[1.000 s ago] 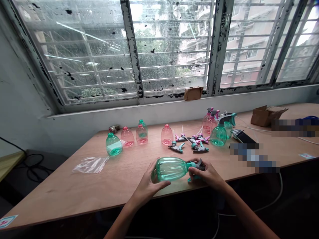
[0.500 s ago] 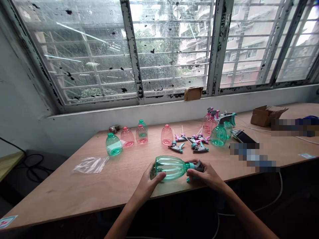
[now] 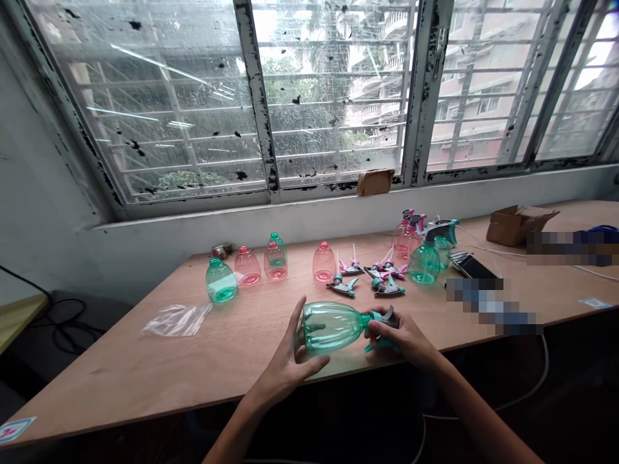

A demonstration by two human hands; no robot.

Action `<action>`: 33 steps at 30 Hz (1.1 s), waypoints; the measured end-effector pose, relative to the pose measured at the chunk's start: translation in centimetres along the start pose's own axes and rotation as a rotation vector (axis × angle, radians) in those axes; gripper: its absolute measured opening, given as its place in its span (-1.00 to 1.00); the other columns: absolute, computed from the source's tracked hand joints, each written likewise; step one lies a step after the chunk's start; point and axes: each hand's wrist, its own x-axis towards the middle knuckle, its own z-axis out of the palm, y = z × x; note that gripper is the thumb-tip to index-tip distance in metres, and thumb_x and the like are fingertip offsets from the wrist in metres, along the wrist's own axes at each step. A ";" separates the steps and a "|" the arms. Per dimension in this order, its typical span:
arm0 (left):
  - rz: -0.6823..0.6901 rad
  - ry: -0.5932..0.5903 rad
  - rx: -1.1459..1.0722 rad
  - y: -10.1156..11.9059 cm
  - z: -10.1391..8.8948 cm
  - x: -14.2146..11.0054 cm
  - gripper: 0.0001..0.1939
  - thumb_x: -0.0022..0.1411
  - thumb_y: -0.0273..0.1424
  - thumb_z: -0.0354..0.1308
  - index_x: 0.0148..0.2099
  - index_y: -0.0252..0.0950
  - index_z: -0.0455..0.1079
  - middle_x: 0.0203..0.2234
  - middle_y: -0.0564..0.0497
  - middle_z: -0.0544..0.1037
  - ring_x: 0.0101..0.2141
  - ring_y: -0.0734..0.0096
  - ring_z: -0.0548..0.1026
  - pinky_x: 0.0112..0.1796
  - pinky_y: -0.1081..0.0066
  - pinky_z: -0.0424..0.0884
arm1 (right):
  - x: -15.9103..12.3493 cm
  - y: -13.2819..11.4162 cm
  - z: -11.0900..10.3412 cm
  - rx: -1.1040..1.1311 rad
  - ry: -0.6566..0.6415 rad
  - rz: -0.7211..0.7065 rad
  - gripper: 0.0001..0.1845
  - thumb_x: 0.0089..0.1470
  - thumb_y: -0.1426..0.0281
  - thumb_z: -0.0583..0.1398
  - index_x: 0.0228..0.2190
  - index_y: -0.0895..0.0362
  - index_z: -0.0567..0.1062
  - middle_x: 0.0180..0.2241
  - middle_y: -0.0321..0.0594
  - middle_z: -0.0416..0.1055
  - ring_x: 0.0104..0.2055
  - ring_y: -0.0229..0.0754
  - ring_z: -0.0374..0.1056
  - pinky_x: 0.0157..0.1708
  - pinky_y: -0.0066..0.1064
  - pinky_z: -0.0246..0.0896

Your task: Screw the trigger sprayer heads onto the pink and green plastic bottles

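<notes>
A clear green spray bottle (image 3: pixel 333 327) lies on its side above the table's front edge, its base to the left and its spray head (image 3: pixel 385 319) to the right. My right hand (image 3: pixel 406 336) grips it at the collar, thumb and fingers closed around the spray head. At the bottle's base, my left hand (image 3: pixel 289 361) is open, thumb and fingers spread around that end; whether some fingers touch the far side is hidden. Behind the bottle lie several loose trigger sprayers, among them a grey and teal one (image 3: pixel 342 284) and pink ones (image 3: pixel 389 269).
Capless bottles stand toward the back, including a green one (image 3: pixel 222 281) and a pink one (image 3: pixel 324 261). Assembled spray bottles (image 3: pixel 424 263) stand at the right. A plastic bag (image 3: pixel 176 320) lies left, a cardboard box (image 3: pixel 517 225) far right. The window wall (image 3: pixel 309 225) bounds the table behind.
My left hand has let go of the bottle's body and spread its fingers and thumb apart. My right hand keeps its grip on the spray head, having shifted slightly right.
</notes>
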 end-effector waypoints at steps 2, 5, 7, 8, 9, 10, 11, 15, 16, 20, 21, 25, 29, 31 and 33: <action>-0.029 0.043 0.017 0.3 0.1 0.1 0.08 0.13 -0.22 0.36 0.45 -0.09 -0.32 0.28 -0.23 0.21 0.20 -0.02 0.32 0.19 0.06 0.24 | 0.0 -0.1 0.1 -0.036 -0.029 0.009 -0.59 0.07 0.19 0.35 -0.15 0.20 0.46 -0.46 -0.23 0.57 -0.48 -0.18 0.49 -0.41 -0.36 0.44; -0.056 0.095 0.062 0.6 0.2 0.4 -0.04 0.13 -0.16 0.34 0.41 -0.23 -0.10 0.24 -0.28 0.26 0.19 -0.12 0.32 0.17 0.01 0.25 | -0.2 -0.4 0.2 -0.098 -0.059 0.016 -0.61 0.08 0.21 0.35 -0.16 0.20 0.46 -0.48 -0.24 0.57 -0.47 -0.18 0.50 -0.41 -0.37 0.44; -0.046 0.078 0.080 0.6 0.2 0.3 -0.09 0.11 -0.23 0.37 0.38 -0.21 -0.02 0.20 -0.24 0.33 0.20 -0.09 0.32 0.19 0.02 0.23 | -0.2 -0.5 0.2 -0.102 -0.049 0.014 -0.64 0.10 0.21 0.34 -0.18 0.19 0.45 -0.48 -0.25 0.57 -0.48 -0.18 0.50 -0.42 -0.38 0.44; -0.033 0.061 0.083 0.6 0.2 0.3 -0.08 0.10 -0.28 0.38 0.38 -0.16 -0.03 0.20 -0.20 0.34 0.20 -0.05 0.32 0.20 0.04 0.22 | -0.3 -0.5 0.2 -0.096 -0.039 0.011 -0.65 0.10 0.20 0.33 -0.20 0.18 0.45 -0.47 -0.25 0.58 -0.48 -0.18 0.50 -0.42 -0.39 0.44; -0.019 0.045 0.080 0.5 0.2 0.2 -0.06 0.10 -0.33 0.39 0.39 -0.11 -0.07 0.21 -0.17 0.32 0.20 -0.01 0.32 0.21 0.06 0.21 | -0.3 -0.5 0.2 -0.089 -0.033 0.008 -0.66 0.11 0.20 0.33 -0.22 0.18 0.44 -0.47 -0.25 0.58 -0.48 -0.19 0.50 -0.43 -0.39 0.44; -0.007 0.030 0.073 0.5 0.2 0.2 -0.03 0.10 -0.37 0.38 0.40 -0.06 -0.12 0.23 -0.14 0.30 0.21 0.03 0.32 0.22 0.08 0.20 | -0.3 -0.4 0.2 -0.084 -0.029 0.005 -0.67 0.11 0.20 0.33 -0.23 0.18 0.44 -0.46 -0.25 0.58 -0.48 -0.19 0.50 -0.43 -0.39 0.44; 0.001 0.019 0.064 0.4 0.2 0.1 0.00 0.11 -0.39 0.38 0.41 -0.02 -0.17 0.25 -0.13 0.28 0.22 0.06 0.30 0.23 0.09 0.19 | -0.2 -0.4 0.1 -0.081 -0.029 0.002 -0.67 0.11 0.20 0.33 -0.24 0.18 0.44 -0.46 -0.25 0.57 -0.48 -0.19 0.50 -0.43 -0.39 0.44; -0.021 0.051 0.044 0.4 0.3 0.1 0.07 0.10 -0.37 0.38 0.44 -0.05 -0.25 0.32 -0.15 0.18 0.28 0.04 0.20 0.24 0.14 0.19 | -0.2 -0.4 0.2 -0.099 -0.044 0.003 -0.67 0.11 0.20 0.33 -0.25 0.18 0.44 -0.46 -0.24 0.57 -0.47 -0.19 0.50 -0.41 -0.39 0.44; -0.026 0.070 0.047 0.6 0.3 0.2 0.05 0.11 -0.34 0.38 0.44 -0.09 -0.22 0.33 -0.17 0.16 0.29 0.02 0.18 0.24 0.15 0.19 | -0.3 -0.5 0.2 -0.106 -0.048 0.007 -0.67 0.11 0.20 0.33 -0.23 0.18 0.44 -0.46 -0.24 0.57 -0.46 -0.20 0.50 -0.40 -0.39 0.44; -0.007 0.073 0.082 1.0 0.3 0.5 -0.18 0.15 -0.24 0.34 0.35 -0.31 0.09 0.24 -0.24 0.31 0.24 -0.05 0.27 0.23 0.16 0.20 | -0.3 -0.7 0.3 -0.128 -0.053 0.022 -0.63 0.09 0.18 0.34 -0.21 0.18 0.43 -0.47 -0.26 0.56 -0.47 -0.21 0.49 -0.41 -0.39 0.44; 0.000 0.068 0.090 1.1 0.3 0.6 -0.19 0.14 -0.26 0.35 0.34 -0.31 0.10 0.23 -0.24 0.33 0.23 -0.05 0.28 0.23 0.16 0.20 | -0.3 -0.8 0.3 -0.131 -0.052 0.024 -0.63 0.09 0.17 0.34 -0.21 0.18 0.43 -0.47 -0.26 0.56 -0.47 -0.20 0.49 -0.41 -0.38 0.44; 0.018 0.060 0.080 0.6 0.3 0.4 0.01 0.10 -0.36 0.38 0.43 -0.11 -0.15 0.28 -0.15 0.24 0.26 0.03 0.24 0.25 0.13 0.15 | -0.3 -0.7 0.3 -0.125 -0.052 0.026 -0.63 0.09 0.15 0.33 -0.24 0.18 0.43 -0.48 -0.25 0.56 -0.48 -0.18 0.49 -0.41 -0.35 0.45; -0.029 0.043 0.056 0.2 0.1 0.2 0.12 0.10 -0.32 0.39 0.45 -0.07 -0.33 0.22 -0.19 0.31 0.22 0.01 0.30 0.23 0.05 0.16 | -0.3 -0.6 0.4 -0.128 -0.044 0.026 -0.62 0.07 0.15 0.34 -0.24 0.17 0.44 -0.47 -0.23 0.56 -0.48 -0.18 0.48 -0.41 -0.34 0.45; -0.052 0.073 0.059 0.4 0.1 0.3 0.04 0.14 -0.23 0.35 0.45 -0.17 -0.23 0.19 -0.23 0.34 0.20 -0.03 0.33 0.22 0.04 0.18 | -0.3 -0.6 0.4 -0.135 -0.043 0.033 -0.61 0.06 0.14 0.35 -0.23 0.17 0.44 -0.46 -0.22 0.57 -0.48 -0.18 0.48 -0.41 -0.34 0.45; -0.051 0.091 0.077 0.7 0.1 0.3 -0.13 0.19 -0.17 0.29 0.41 -0.27 -0.03 0.19 -0.26 0.35 0.20 -0.07 0.32 0.22 0.05 0.19 | -0.3 -0.6 0.3 -0.134 -0.043 0.036 -0.60 0.05 0.14 0.35 -0.23 0.17 0.45 -0.46 -0.22 0.57 -0.48 -0.18 0.48 -0.41 -0.34 0.45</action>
